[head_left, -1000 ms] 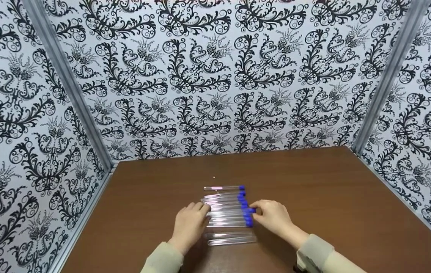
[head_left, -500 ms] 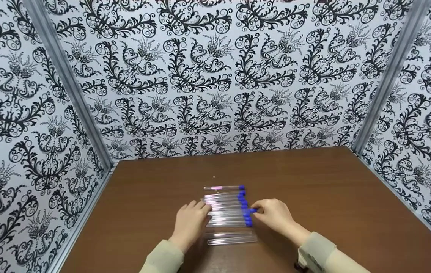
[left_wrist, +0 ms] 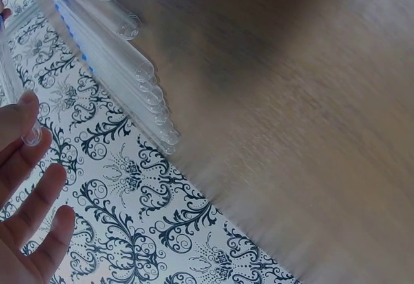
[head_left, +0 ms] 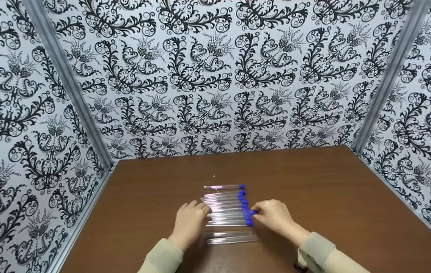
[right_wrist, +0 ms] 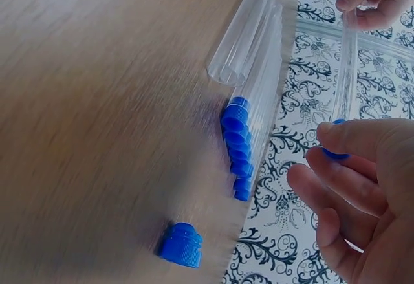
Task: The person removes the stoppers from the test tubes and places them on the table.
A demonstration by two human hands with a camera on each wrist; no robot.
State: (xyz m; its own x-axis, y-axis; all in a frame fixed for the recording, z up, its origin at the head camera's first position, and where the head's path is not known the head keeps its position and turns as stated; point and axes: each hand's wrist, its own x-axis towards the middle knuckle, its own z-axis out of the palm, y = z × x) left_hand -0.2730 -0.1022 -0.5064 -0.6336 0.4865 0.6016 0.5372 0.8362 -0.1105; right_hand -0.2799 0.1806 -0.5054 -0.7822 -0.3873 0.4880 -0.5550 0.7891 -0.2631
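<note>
A clear test tube (right_wrist: 347, 70) is held up off the table between my two hands. My left hand (head_left: 191, 220) pinches its rounded end between thumb and forefinger, the other fingers apart, as the left wrist view shows. At the opposite end, my right hand (head_left: 274, 216) pinches a blue cap (right_wrist: 336, 154) with thumb and fingers. The cap sits at the tube's mouth; how far in it is, I cannot tell, since the fingers cover part of it. Behind and below lies a row of blue-capped test tubes (right_wrist: 236, 125), side by side.
Uncapped test tubes (head_left: 232, 240) lie on the brown table (head_left: 154, 182), nearer me than the capped row. A loose blue cap (right_wrist: 181, 245) rests on the table in the right wrist view. Patterned panels (head_left: 208, 76) stand at the back and sides.
The blue cap and my right fingertips have shifted slightly toward me. My left hand stays almost where it was, and the tubes on the table have not moved.
</note>
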